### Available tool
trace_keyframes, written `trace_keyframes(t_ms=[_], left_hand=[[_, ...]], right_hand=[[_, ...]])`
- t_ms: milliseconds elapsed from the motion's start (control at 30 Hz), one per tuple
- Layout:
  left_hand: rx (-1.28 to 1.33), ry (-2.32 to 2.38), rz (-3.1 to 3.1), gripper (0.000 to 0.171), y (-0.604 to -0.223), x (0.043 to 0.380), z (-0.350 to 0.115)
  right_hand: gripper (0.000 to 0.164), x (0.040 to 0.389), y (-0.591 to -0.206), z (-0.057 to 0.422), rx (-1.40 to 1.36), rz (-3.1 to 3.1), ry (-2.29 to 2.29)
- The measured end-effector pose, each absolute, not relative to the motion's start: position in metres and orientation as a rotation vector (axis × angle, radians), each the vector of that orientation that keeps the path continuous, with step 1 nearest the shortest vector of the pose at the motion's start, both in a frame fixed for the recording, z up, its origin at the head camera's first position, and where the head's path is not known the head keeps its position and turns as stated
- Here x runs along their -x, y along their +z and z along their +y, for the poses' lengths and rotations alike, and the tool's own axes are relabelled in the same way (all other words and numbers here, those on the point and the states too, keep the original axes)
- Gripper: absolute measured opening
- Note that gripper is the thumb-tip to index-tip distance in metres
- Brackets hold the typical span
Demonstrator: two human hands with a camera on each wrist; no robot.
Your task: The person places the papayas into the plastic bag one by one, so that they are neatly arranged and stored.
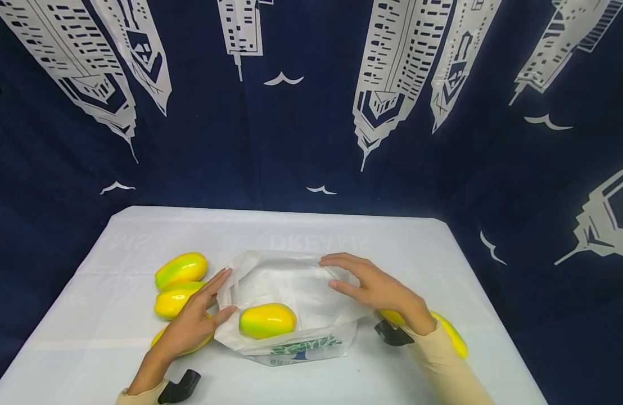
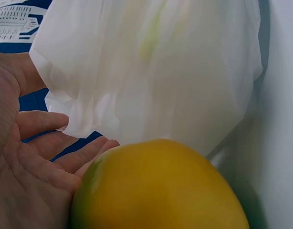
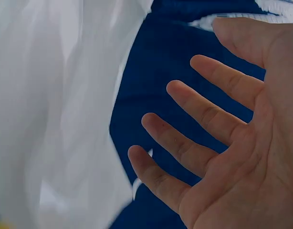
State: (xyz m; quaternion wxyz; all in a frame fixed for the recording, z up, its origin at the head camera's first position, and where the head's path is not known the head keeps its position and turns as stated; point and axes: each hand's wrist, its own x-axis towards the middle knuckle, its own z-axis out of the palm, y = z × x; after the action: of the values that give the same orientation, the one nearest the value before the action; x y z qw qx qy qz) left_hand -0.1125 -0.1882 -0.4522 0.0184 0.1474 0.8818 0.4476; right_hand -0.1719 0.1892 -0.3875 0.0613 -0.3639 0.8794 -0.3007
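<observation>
A white plastic bag [image 1: 301, 287] with green print stands on the table, its mouth spread wide toward me. Inside it, near the front, lies a glossy yellow-green fruit [image 1: 267, 321] shaped like a mango. My left hand [image 1: 192, 323] is at the bag's left rim, fingers extended and thumb apart. In the left wrist view, its fingers lie beside the white plastic, behind a large yellow fruit [image 2: 161, 191]. Over the bag's right side is my right hand [image 1: 379, 287]. The right wrist view shows its fingers spread, holding nothing, with the bag [image 3: 65, 105] alongside.
On the left of the white table [image 1: 392, 236] lie similar fruits [image 1: 182, 270], one partly under my left hand. Other yellow fruit [image 1: 449, 334] shows by my right wrist, partly hidden. A dark blue cloth [image 1: 291, 135] with white building prints hangs behind the table.
</observation>
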Motion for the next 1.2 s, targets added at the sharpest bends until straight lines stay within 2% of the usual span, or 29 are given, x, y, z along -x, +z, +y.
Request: trace_keyframes(t_ms=[533,1200], left_hand=[[-0.473,1.4,2.735,0.077,-0.453,0.112,-0.188],[-0.487,1.411,2.732,0.077,-0.454,0.113,-0.187]], right_hand=[[0.045,0.15,-0.398,0.29,0.727,2.854,-0.966],[0.048,0.113,-0.424,0.355,0.482,2.937,-0.93]])
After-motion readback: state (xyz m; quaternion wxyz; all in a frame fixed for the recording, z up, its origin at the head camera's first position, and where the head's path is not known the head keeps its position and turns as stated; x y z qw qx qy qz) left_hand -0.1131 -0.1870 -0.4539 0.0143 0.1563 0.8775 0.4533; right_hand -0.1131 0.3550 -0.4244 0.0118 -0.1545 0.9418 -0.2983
